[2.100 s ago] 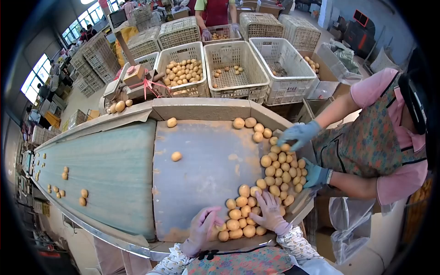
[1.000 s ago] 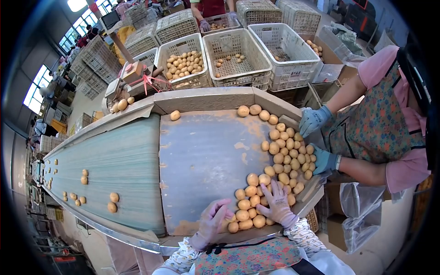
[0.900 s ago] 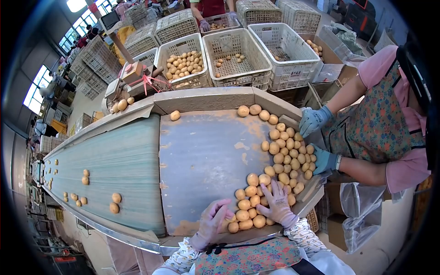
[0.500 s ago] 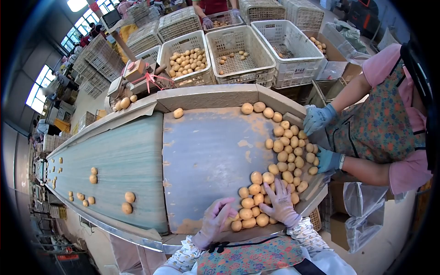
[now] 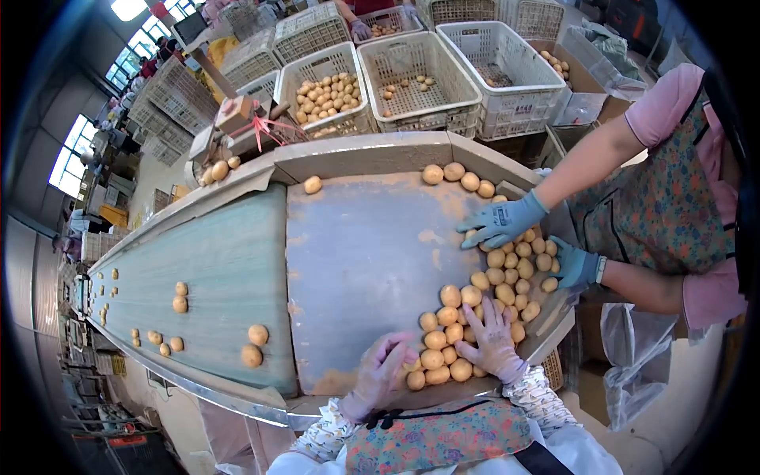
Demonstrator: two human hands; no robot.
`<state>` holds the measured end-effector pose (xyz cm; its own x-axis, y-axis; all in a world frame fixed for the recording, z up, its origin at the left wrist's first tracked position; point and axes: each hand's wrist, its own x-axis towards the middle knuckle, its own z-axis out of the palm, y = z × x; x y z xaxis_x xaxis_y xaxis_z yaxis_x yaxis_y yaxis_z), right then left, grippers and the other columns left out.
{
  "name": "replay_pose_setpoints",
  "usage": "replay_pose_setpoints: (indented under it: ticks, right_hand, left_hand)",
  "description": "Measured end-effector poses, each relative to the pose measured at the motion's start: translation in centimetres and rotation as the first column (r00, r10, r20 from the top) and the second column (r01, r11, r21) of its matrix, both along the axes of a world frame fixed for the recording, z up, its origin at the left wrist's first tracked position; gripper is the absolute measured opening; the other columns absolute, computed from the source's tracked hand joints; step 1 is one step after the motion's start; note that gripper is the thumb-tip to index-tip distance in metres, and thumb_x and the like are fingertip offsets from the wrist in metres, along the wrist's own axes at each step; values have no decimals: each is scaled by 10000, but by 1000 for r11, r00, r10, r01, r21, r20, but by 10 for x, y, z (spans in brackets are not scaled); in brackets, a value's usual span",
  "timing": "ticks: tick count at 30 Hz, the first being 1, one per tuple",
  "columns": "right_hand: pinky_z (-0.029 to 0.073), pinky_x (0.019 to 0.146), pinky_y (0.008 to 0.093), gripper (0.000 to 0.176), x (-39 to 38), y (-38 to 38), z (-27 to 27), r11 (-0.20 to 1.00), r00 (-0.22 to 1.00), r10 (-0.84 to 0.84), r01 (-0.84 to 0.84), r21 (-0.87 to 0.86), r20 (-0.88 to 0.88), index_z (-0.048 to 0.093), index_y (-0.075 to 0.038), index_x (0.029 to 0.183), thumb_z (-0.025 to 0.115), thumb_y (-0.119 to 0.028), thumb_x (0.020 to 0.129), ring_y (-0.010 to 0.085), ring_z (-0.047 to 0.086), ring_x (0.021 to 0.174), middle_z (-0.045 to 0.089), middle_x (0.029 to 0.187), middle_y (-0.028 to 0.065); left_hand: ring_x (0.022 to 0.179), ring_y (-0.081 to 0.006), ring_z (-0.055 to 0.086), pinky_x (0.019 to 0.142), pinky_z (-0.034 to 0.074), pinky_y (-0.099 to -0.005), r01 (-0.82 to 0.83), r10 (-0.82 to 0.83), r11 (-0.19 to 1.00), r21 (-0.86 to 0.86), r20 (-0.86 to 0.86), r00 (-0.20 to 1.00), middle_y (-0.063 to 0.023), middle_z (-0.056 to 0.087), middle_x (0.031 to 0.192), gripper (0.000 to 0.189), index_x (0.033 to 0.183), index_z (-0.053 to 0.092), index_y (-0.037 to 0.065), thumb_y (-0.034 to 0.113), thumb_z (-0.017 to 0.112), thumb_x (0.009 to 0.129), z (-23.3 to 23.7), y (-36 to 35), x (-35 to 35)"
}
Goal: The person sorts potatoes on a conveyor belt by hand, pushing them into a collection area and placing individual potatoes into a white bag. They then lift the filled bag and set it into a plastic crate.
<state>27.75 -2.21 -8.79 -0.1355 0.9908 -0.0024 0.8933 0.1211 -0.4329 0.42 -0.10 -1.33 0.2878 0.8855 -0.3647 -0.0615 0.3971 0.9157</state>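
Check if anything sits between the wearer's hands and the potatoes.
Nothing visible. The right hand lies on the potatoes, fingers spread; the left hand is right at their left edge. A co-worker's blue glove covers some potatoes farther off, but isn't between either hand and the nearest ones.

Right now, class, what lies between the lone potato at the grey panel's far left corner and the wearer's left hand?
No other potato: in the head view, only bare grey panel lies between the lone potato and the left hand.

Right hand (image 5: pixel 492 342) partly hides potatoes (image 5: pixel 435 340); bottom edge cuts apron (image 5: pixel 439 442).
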Motion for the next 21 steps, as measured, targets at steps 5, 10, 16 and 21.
replay_pose_setpoints:
  ticks: [5, 10, 16, 21]
  right_hand:
    - [187, 1152, 718, 920, -3, -5, -17, 999, 996, -21, 25, -48, 84, 420, -190, 1576, 708, -597, 803, 470, 316, 1467, 344, 1570, 321]
    - [286, 1110, 677, 855, -5, -8, 12, 1000, 1000, 12, -12, 19, 29, 465, -159, 1539, 749, -495, 805, 490, 373, 1400, 417, 1514, 281]
    - [346, 1148, 560, 625, 20, -46, 23, 953, 997, -75, 72, 293, 0, 556, -41, 1416, 739, -262, 861, 367, 497, 1312, 537, 1391, 176]
    - [513, 880, 463, 264, 25, -47, 18, 942, 957, -259, 280, 184, -133, 709, -47, 1116, 687, -130, 866, 345, 670, 933, 724, 952, 139]
  left_hand:
    - [925, -119, 664, 840, 533, -274, -13, 15, 1000, 21, -65, 998, -59, 719, 1005, 295, 1325, 615, 8, 155, 558, 1076, 0, 5, -1]
    - [890, -89, 647, 822, 532, -256, -18, 18, 1000, 19, 4, 1000, -49, 717, 1002, 281, 1313, 629, 13, 140, 559, 1073, 2, 0, 0]
    - [835, -90, 635, 781, 520, -245, -34, 32, 996, 78, 28, 999, -42, 716, 975, 284, 1306, 630, 7, 127, 569, 1056, 2, -2, 6]
    - [772, -107, 656, 715, 540, -271, 91, -69, 984, 152, -144, 987, -47, 721, 932, 291, 1285, 644, 3, 125, 588, 1027, 10, -4, 19]
